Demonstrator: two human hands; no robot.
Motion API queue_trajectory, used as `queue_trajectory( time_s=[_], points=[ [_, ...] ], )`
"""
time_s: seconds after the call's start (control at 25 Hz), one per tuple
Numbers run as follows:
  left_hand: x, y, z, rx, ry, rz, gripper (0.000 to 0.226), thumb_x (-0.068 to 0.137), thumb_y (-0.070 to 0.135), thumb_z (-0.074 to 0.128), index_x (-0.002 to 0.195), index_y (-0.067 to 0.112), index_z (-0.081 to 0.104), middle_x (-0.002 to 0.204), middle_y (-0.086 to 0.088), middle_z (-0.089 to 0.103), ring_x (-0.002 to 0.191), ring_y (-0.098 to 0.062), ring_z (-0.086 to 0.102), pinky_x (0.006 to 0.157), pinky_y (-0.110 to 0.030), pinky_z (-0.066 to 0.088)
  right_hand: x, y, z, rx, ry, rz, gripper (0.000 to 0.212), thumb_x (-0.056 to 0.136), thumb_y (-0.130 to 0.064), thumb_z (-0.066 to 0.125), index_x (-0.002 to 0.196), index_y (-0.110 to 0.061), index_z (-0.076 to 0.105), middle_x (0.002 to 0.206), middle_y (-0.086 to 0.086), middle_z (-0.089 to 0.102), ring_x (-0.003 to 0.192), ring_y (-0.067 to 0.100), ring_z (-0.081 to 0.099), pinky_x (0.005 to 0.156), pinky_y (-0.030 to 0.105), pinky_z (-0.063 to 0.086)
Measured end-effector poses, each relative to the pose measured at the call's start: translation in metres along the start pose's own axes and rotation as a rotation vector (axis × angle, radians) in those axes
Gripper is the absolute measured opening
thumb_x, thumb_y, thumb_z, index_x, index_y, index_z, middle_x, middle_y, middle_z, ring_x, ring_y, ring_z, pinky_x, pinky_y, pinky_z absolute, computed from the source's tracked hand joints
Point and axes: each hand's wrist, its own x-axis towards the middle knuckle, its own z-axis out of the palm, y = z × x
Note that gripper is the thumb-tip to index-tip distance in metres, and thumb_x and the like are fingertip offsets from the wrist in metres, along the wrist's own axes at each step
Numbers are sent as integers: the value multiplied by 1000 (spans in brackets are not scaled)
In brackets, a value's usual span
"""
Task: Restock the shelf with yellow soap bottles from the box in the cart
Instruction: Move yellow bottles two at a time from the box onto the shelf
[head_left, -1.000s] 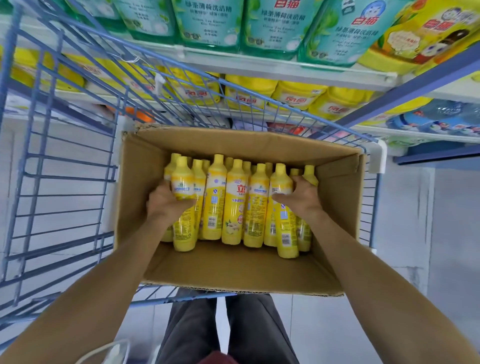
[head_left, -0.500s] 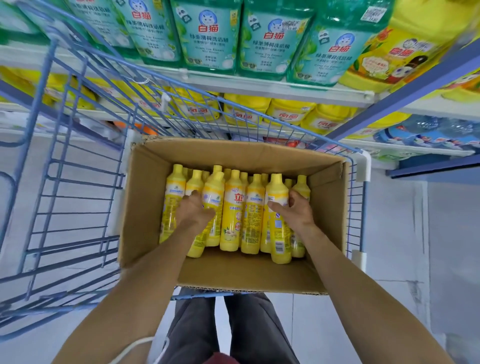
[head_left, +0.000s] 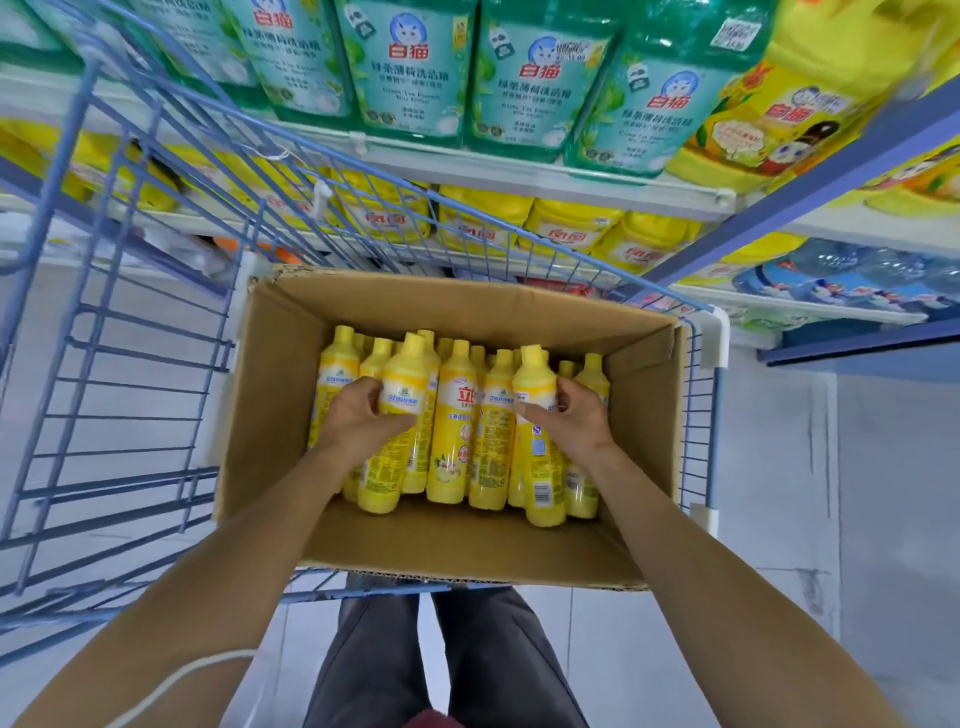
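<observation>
An open cardboard box (head_left: 275, 374) sits in the blue wire cart (head_left: 119, 374). Several yellow soap bottles stand packed inside it. My left hand (head_left: 358, 421) is wrapped around one yellow bottle (head_left: 400, 415) on the left of the row; that bottle stands higher than its neighbours. Fingers of my right hand (head_left: 576, 421) are closed on another yellow bottle (head_left: 537, 441) on the right side, also raised a little. Between the two hands more bottles (head_left: 457, 415) stand untouched.
Shelves rise beyond the cart: green detergent jugs (head_left: 415, 73) on the upper shelf, yellow jugs (head_left: 571, 228) on the shelf below, blue packs (head_left: 857, 280) at the right. A white cable (head_left: 176, 680) hangs by my left forearm. My legs show below the box.
The camera has pulled back and the view has tilted up. Both hands have lifted their bottles slightly above the others in the box.
</observation>
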Motion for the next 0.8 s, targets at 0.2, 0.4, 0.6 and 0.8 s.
queue_trajectory(
  time_s=[0.2,0.4,0.6,0.8],
  points=[
    [-44,55,-12,-125,-52,182,38,74,18,88,107,19,68,101,5,75,95,-7,70,81,-26,55,-36,-33,-2,129,7,-155,38,80,-40,84,115,-34,70,102,-12,77,99,6,72,82,31,61],
    [-99,143,-36,-148,-59,432,40,74,6,87,109,11,69,100,2,76,86,0,70,75,-17,53,-82,-110,-19,330,-1,-348,36,83,-24,84,117,-23,72,107,-2,78,104,20,73,89,46,60],
    [-152,221,-87,-211,49,616,43,75,9,87,114,10,70,104,-1,77,93,-8,72,76,-15,54,-122,-206,-59,455,-11,-526,30,84,-9,81,111,-17,72,106,0,79,102,20,74,86,40,61],
    [-184,286,-143,-231,136,751,44,76,22,88,115,18,69,106,4,75,97,-6,70,85,-24,58,-153,-294,-85,483,-3,-699,30,86,-17,81,114,-20,72,108,-1,78,102,20,74,90,45,60]
  ],
)
